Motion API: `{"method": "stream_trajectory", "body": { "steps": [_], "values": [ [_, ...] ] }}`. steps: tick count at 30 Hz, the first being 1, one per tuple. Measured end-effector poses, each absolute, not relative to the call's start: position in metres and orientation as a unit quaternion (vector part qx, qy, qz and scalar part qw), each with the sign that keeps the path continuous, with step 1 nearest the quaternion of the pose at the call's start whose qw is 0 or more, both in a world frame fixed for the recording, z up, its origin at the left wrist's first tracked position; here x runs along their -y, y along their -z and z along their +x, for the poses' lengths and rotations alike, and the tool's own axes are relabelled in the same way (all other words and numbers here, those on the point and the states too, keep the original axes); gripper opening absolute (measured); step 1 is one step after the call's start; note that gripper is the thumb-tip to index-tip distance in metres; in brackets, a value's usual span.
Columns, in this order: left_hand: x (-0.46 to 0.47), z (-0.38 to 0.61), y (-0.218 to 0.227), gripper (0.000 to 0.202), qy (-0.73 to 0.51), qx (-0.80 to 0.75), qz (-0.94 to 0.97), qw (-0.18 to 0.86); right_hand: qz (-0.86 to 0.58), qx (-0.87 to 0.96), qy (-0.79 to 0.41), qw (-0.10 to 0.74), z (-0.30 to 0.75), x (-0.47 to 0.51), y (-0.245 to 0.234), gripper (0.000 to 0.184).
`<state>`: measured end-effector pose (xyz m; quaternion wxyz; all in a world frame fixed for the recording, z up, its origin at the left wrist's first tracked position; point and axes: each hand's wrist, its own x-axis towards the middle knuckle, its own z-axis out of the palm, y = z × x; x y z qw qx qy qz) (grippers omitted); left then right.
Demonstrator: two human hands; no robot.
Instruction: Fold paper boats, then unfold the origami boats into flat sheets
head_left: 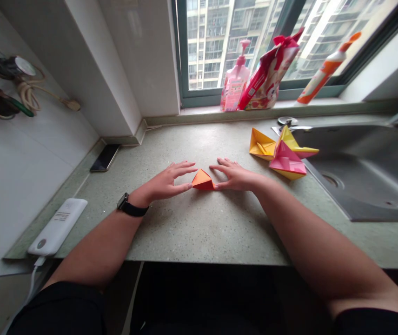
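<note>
L hand [166,184] & R hand [235,177], fingers spread open, pin orange fold [203,180] on counter [199,223]; prob. mid-crease, needs even press.

Orange folded paper triangle [202,180] lies flat on the speckled counter [199,228], well left of the steel sink [366,186]. Left hand [166,184] is on its far-from-sink side, fingers spread, thumb tip touching the paper edge. Right hand [235,177] is on its sink side, palm down, thumb at the paper's corner. Neither hand grips it. Black watch [129,206] on left wrist. Cluster of yellow and pink folded paper models [284,160] sits at the sink's left rim. On the sill behind the sink: pink pump bottle [234,83], red refill pouch [268,74], orange-capped bottle [322,74]. Phone [105,157] and white power bank [57,226] are far left of the sink, at the counter edge.
</note>
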<state>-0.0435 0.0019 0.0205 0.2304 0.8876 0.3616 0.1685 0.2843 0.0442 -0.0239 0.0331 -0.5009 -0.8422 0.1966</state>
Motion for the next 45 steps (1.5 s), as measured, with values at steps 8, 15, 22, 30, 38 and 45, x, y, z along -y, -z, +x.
{"method": "stream_trajectory", "body": {
  "steps": [8,15,22,30,38,45],
  "values": [
    [0.004,-0.030,-0.011,0.036,-0.226,-0.338,0.894,0.190,-0.487,0.850,-0.194,0.048,0.286,-0.046,0.027,0.093],
    [0.000,-0.014,0.007,0.028,-0.149,-0.297,0.925,0.185,-0.489,0.849,-0.195,0.045,0.287,-0.046,0.023,0.093],
    [-0.012,-0.044,-0.004,0.017,-0.108,-0.357,0.906,0.203,-0.493,0.842,-0.214,0.040,0.289,-0.047,0.022,0.094],
    [-0.016,-0.084,-0.029,0.012,0.026,-0.419,0.880,0.222,-0.487,0.841,-0.234,0.023,0.290,-0.047,0.019,0.098],
    [-0.005,-0.048,-0.020,0.024,-0.317,-0.396,0.859,0.070,-0.493,0.838,-0.235,0.024,0.289,-0.047,0.018,0.100],
    [0.001,-0.001,0.012,0.030,-0.180,-0.302,0.934,0.069,-0.482,0.841,-0.240,0.051,0.287,-0.044,0.015,0.090]
  ]
}}
